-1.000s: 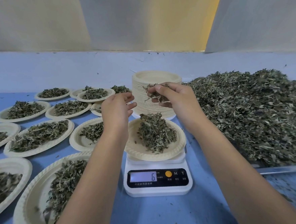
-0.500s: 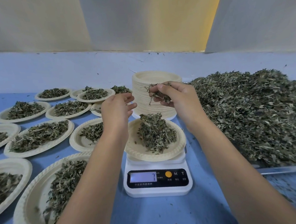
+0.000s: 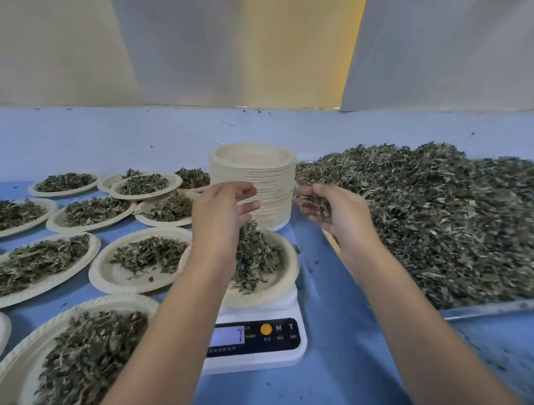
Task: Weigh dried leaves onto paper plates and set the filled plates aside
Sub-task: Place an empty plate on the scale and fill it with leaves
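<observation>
Right hand [image 3: 332,212] rightward off heaped plate [image 3: 283,291], leaves [image 3: 319,203] in grip.

Cream plates [image 3: 252,159]; green leaves [image 3: 450,221]; blue table [image 3: 344,371] (scale [image 3: 257,358] white).

A blue table [image 3: 335,387] is carrying everything here. A white digital scale [image 3: 257,348] is sitting on it, and the rest is lying around that scale. Just behind the scale, a tall stack of empty paper plates [image 3: 253,187] is standing upright. To the left of the scale, filled plates [image 3: 119,280] are spreading out in rows. Some are touching or overlapping at the rims, and the farthest are running off the left edge. To the right of the scale, a metal tray [image 3: 488,310] is resting flat, heaped with dried leaves [image 3: 450,221]. Right of the scale and in front of the tray, leaf crumbs [image 3: 507,362] are lying scattered on the blue surface.
</observation>
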Demonstrator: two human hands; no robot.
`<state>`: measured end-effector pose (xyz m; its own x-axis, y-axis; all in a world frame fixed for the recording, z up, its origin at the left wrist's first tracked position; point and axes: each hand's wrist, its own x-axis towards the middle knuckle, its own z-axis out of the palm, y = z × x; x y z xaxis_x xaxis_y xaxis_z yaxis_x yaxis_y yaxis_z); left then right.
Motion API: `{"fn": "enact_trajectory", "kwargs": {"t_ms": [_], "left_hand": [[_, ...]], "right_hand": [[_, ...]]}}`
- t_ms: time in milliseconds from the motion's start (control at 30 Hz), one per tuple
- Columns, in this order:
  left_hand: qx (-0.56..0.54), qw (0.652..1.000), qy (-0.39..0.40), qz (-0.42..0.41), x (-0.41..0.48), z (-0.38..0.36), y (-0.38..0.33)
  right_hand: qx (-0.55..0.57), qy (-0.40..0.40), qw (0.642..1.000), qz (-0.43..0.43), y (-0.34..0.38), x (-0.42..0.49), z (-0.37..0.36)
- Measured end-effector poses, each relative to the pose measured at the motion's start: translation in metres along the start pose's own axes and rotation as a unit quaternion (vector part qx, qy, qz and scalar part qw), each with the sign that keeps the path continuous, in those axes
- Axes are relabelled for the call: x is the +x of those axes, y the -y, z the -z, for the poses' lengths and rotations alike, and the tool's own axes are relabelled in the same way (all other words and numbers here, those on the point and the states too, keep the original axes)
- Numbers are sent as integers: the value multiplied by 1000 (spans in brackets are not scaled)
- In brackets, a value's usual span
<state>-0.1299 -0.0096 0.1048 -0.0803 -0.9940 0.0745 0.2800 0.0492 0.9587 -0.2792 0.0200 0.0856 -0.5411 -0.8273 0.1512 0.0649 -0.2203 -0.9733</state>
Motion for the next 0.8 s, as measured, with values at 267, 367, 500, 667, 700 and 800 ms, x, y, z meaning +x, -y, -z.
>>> {"fn": "enact_trajectory", "kwargs": {"t_ms": [267, 367, 500, 667, 700, 800], "left_hand": [[5, 999, 44, 26, -7, -30, 17], [9, 998, 54, 23, -9, -34, 19], [12, 998, 57, 13, -10, -34, 19], [-7, 998, 61, 12, -10, -29, 17], [-10, 998, 61, 11, -10, -28, 17], [-8, 998, 58, 5, -10, -25, 15]], "right_hand": [[-425, -176, 888, -7, -18, 20, 68], [-467, -139, 872, -34, -18, 21, 72], [-440, -119, 890, -19, -18, 21, 72], [-431, -181, 883, 38, -16, 19, 69], [-433, -179, 882, 42, -16, 19, 68], [-464, -146, 872, 51, -15, 15, 63]]}}
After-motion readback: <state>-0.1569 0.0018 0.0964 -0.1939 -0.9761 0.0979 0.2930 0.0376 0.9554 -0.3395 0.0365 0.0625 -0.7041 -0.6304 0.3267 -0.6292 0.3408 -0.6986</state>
